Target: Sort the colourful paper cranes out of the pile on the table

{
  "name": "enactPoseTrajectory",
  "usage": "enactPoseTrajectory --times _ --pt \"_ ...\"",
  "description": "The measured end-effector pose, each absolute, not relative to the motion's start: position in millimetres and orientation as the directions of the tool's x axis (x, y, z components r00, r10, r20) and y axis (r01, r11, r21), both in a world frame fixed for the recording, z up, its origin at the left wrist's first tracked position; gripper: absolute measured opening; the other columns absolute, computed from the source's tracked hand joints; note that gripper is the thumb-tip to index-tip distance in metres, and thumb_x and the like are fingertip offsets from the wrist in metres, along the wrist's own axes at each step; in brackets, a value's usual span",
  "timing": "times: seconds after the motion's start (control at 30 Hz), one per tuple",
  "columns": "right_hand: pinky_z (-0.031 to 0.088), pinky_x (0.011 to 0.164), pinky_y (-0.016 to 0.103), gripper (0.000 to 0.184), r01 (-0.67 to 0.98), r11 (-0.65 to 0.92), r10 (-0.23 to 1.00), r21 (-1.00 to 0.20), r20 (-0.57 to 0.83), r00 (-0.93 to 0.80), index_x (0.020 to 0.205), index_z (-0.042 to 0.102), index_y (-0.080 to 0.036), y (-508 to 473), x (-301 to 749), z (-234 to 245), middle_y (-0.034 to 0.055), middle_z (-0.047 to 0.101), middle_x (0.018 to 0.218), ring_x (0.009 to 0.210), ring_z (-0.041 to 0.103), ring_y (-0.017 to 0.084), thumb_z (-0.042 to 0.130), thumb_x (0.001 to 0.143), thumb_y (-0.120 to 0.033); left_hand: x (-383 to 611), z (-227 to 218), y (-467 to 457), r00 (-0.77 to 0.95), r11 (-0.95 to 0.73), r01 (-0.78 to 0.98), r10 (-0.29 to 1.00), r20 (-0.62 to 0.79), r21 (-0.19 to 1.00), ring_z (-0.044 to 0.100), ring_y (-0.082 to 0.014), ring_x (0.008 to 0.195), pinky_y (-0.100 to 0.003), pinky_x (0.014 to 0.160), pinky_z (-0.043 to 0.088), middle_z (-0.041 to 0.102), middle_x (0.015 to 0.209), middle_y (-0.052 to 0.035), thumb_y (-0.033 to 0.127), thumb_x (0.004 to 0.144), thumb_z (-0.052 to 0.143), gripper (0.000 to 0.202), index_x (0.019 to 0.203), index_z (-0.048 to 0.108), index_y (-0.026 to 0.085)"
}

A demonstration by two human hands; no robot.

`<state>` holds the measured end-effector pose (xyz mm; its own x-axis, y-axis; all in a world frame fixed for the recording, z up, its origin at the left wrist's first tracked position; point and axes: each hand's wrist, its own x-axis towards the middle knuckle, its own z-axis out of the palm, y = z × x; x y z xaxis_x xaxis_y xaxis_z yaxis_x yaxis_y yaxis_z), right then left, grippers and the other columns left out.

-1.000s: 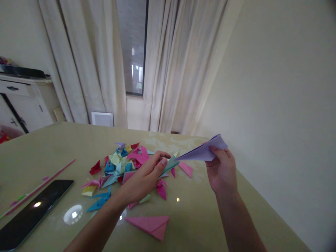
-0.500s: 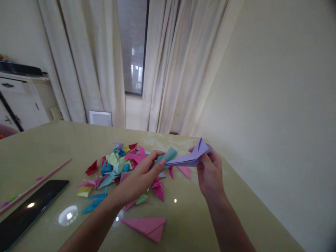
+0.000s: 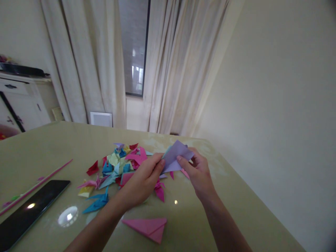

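Both my hands hold a folded lilac paper just above the table, with a light teal piece tucked behind it. My left hand pinches its left edge with thumb and fingers. My right hand grips its right side, fingers curled round the fold. Directly beneath and to the left lies a heap of folded paper shapes in pink, blue, yellow and red. A flat pink folded triangle rests on the table in front of my left forearm.
The glossy beige table ends close on the right by a plain wall. A dark tablet and a thin pink stick lie at the left. Curtains and a window stand behind the table; a white cabinet is at far left.
My right hand has brought the lilac paper leftward to my left hand, and the paper has turned from a long flat point into a more upright, compact fold held by both hands.
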<state>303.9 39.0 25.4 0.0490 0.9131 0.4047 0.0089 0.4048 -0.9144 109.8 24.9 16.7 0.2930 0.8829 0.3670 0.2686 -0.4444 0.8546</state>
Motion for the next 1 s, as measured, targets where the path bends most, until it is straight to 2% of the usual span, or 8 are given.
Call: enactPoseTrajectory --times 0.13,0.27,0.43,0.57,0.7,0.77,0.87,1.0 --pt "0.055 0.061 0.024 0.02 0.148 0.44 0.893 -0.886 0.449 0.032 0.086 0.077 -0.021 39 301 19 0.0031 0.059 0.105 0.077 0.061 0.014 0.083 0.084 -0.04 110 19 24 0.337 -0.473 0.22 0.858 0.389 0.853 0.062 -0.0206 0.098 -0.03 0.091 0.049 0.071 0.106 -0.0028 0.045 0.11 0.043 0.032 0.11 0.066 0.023" --pt "0.05 0.057 0.023 0.022 0.237 0.457 0.886 -0.857 0.463 -0.033 0.082 0.078 -0.021 38 300 19 0.0033 0.058 0.107 0.074 0.059 0.012 0.082 0.086 -0.042 109 20 25 0.364 -0.515 0.22 0.831 0.42 0.829 0.062 -0.0211 0.1 -0.031 0.093 0.049 0.07 0.106 -0.0035 0.038 0.109 0.044 0.028 0.112 0.067 0.022" --pt "0.045 0.057 0.022 0.033 0.336 0.376 0.926 -0.863 0.353 -0.13 0.099 0.068 -0.021 37 305 21 -0.0025 0.064 0.086 0.068 0.059 0.013 0.082 0.087 -0.049 93 24 33 0.211 -0.524 0.348 0.852 0.479 0.778 0.059 -0.0198 0.085 -0.03 0.082 0.046 0.065 0.09 -0.0012 0.033 0.109 0.04 0.027 0.103 0.063 0.021" --pt "0.048 0.069 0.027 0.032 0.665 0.436 0.847 -0.607 0.027 -0.531 0.095 0.072 -0.02 24 296 1 0.0016 0.074 0.09 0.079 0.067 0.018 0.087 0.082 -0.045 77 33 35 0.055 -0.459 0.427 0.873 0.484 0.779 0.057 -0.0192 0.081 -0.03 0.078 0.043 0.063 0.088 0.0005 0.034 0.108 0.042 0.022 0.104 0.059 0.021" --pt "0.056 0.077 0.039 0.065 0.775 0.596 0.693 -0.208 -0.353 -0.628 0.122 0.073 -0.017 3 264 -27 0.014 0.079 0.111 0.095 0.075 0.034 0.093 0.067 -0.047 72 40 32 0.021 -0.434 0.422 0.883 0.47 0.796 0.06 -0.021 0.087 -0.031 0.082 0.046 0.067 0.098 -0.0015 0.038 0.105 0.049 0.027 0.122 0.058 0.019" --pt "0.059 0.077 0.042 0.065 0.766 0.636 0.677 -0.094 -0.407 -0.613 0.126 0.072 -0.012 -5 249 -35 0.02 0.078 0.118 0.099 0.076 0.038 0.089 0.07 -0.042 72 42 30 0.0 -0.441 0.408 0.876 0.483 0.799 0.062 -0.0225 0.095 -0.033 0.088 0.048 0.069 0.109 -0.004 0.039 0.103 0.052 0.037 0.134 0.056 0.019" --pt "0.058 0.072 0.039 0.048 0.747 0.662 0.676 -0.059 -0.385 -0.629 0.12 0.075 -0.011 -8 240 -37 0.0207 0.08 0.111 0.093 0.078 0.036 0.078 0.076 -0.032 73 42 29 -0.01 -0.452 0.394 0.869 0.495 0.8 0.063 -0.0234 0.1 -0.034 0.093 0.048 0.07 0.118 -0.0055 0.039 0.101 0.056 0.043 0.14 0.056 0.02" --pt "0.051 0.067 0.033 0.025 0.725 0.686 0.661 -0.069 -0.358 -0.659 0.1 0.079 -0.015 -5 248 -34 0.017 0.082 0.099 0.083 0.077 0.03 0.067 0.087 -0.033 72 39 30 0.042 -0.467 0.393 0.869 0.492 0.792 0.062 -0.0209 0.09 -0.031 0.085 0.049 0.072 0.104 -0.002 0.04 0.101 0.059 0.031 0.125 0.066 0.021"
